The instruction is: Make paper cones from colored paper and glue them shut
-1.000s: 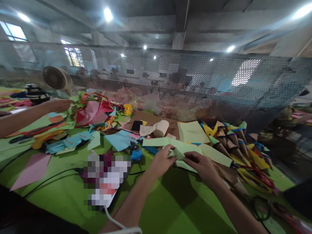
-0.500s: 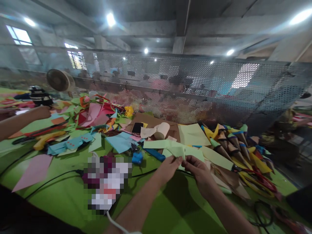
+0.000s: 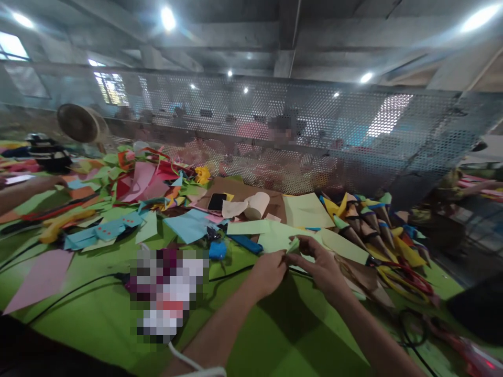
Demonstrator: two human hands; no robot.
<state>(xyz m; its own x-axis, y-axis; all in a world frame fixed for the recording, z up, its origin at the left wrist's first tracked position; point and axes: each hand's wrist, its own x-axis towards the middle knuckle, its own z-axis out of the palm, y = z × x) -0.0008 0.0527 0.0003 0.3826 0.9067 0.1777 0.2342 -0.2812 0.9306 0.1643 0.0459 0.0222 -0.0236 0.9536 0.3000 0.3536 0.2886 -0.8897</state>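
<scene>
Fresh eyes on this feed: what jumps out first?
The left hand and right hand meet around a small pale green paper near the centre. Beyond them, a pink-and-red paper heap lies to the left, and colourful cone-like pieces cluster on the right.

Near the frame's centre, the small folded pale-green piece [image 3: 293, 246] looks like matt paper, as does the flat pink sheet [image 3: 39, 277] at lower left. The bright green desk [image 3: 98, 327] appears smooth with a faint sheen. Mid-frame, the black rectangular phone [image 3: 217, 202] has a dark, smooth face; behind, the grey perforated screen [image 3: 334, 141] resembles dull metal.
</scene>
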